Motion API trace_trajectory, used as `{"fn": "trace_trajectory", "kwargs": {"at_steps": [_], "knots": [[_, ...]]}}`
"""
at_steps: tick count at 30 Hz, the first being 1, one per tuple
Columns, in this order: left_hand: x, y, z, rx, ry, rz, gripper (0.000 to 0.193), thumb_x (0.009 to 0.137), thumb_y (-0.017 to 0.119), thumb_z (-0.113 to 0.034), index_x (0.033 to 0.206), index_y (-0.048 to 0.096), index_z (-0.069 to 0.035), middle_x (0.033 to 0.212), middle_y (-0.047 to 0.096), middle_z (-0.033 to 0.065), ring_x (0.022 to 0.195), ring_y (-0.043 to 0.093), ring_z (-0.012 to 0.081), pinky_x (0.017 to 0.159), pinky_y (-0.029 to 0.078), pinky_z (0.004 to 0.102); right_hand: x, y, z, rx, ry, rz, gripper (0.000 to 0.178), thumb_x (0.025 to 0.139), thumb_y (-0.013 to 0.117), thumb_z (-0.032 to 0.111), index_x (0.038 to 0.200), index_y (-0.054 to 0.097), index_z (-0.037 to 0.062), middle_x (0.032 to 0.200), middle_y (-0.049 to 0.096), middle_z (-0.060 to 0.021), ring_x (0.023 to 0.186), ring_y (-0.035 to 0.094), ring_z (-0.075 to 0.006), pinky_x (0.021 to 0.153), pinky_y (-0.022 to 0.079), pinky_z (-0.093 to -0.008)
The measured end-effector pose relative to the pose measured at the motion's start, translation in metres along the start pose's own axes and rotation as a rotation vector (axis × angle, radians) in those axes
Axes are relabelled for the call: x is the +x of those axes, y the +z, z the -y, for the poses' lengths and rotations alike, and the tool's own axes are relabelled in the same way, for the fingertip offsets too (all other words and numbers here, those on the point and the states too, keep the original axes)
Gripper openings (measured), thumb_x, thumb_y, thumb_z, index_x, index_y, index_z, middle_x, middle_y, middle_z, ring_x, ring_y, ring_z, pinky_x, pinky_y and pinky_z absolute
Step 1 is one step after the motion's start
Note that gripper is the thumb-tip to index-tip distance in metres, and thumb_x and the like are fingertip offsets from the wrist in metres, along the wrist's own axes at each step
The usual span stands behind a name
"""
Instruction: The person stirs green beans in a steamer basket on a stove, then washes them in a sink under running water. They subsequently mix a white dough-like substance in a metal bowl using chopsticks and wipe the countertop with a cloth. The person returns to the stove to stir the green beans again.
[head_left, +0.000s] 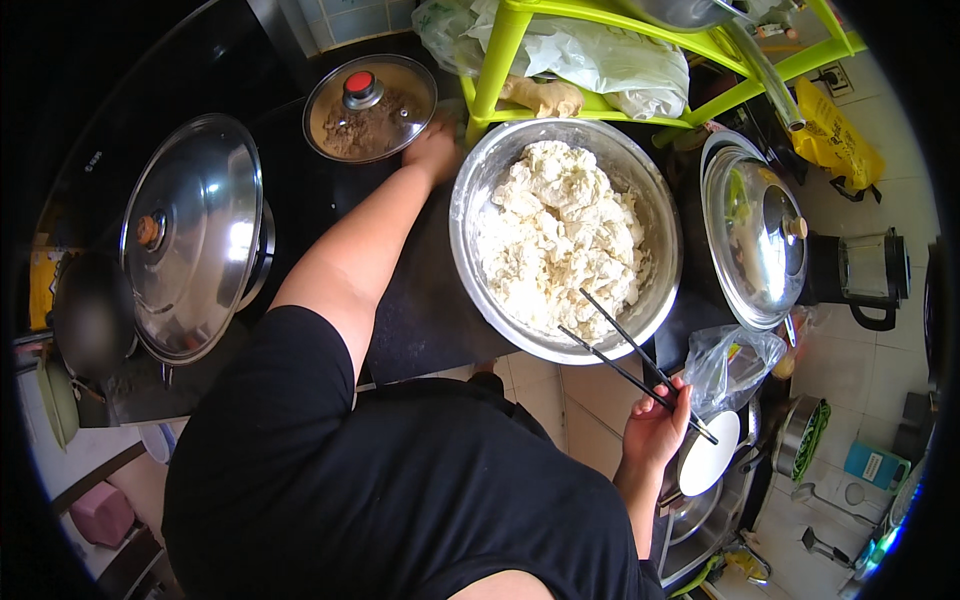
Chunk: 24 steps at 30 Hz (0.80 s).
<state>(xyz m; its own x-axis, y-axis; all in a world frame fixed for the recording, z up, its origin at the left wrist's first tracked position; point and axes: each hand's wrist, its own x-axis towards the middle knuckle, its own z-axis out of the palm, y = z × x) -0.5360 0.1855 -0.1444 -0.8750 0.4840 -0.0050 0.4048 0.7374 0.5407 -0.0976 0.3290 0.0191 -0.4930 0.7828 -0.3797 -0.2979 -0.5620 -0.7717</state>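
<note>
My right hand (655, 425) is closed around a pair of black chopsticks (630, 373). Their tips reach over the near side of a large steel bowl (472, 282) and meet the shaggy, floury white dough (568, 235) inside it. My left arm stretches forward, and my left hand (432, 152) is at the right edge of a round pan with a glass lid (335, 125). The lid has a red-topped knob, and brown crumbly food shows through it. The fingers of my left hand are partly hidden and blurred, so their grip is unclear.
A big domed steel lid (195, 240) covers a pan on the left. Behind the bowl stands a green rack (500, 60) with ginger (545, 97) and plastic bags. To the right are another lidded pot (755, 235), a blender (865, 270), a clear bag (730, 365) and a sink (715, 530).
</note>
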Motion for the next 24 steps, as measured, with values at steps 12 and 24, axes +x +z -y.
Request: {"fn": "trace_trajectory", "kwargs": {"at_steps": [12,24], "knots": [[-0.157,-0.002,-0.028,0.351,0.278,0.060,0.046,0.082,0.050,-0.025,0.124,0.047,-0.008,0.131,0.043,0.0085,0.126,0.032,0.0259,0.103,0.025,0.0389,0.013,0.024,0.002,-0.029,-0.004,0.116,0.025,0.092,0.047,0.033,0.094,0.057,0.0105,0.072,0.060,-0.0056,0.051,0.050,-0.0174,0.047,0.038,-0.0272],[-0.339,-0.028,-0.017,0.065,0.403,-0.006,0.051,0.069,0.069,-0.031,0.115,0.055,-0.014,0.128,0.045,0.0042,0.122,0.036,0.0265,0.100,0.030,0.0417,0.049,0.081,-0.029,-0.101,0.207,0.370,0.021,0.091,0.048,0.032,0.091,0.056,0.0117,0.071,0.059,-0.0029,0.052,0.050,-0.0137,0.046,0.039,-0.0251]]}}
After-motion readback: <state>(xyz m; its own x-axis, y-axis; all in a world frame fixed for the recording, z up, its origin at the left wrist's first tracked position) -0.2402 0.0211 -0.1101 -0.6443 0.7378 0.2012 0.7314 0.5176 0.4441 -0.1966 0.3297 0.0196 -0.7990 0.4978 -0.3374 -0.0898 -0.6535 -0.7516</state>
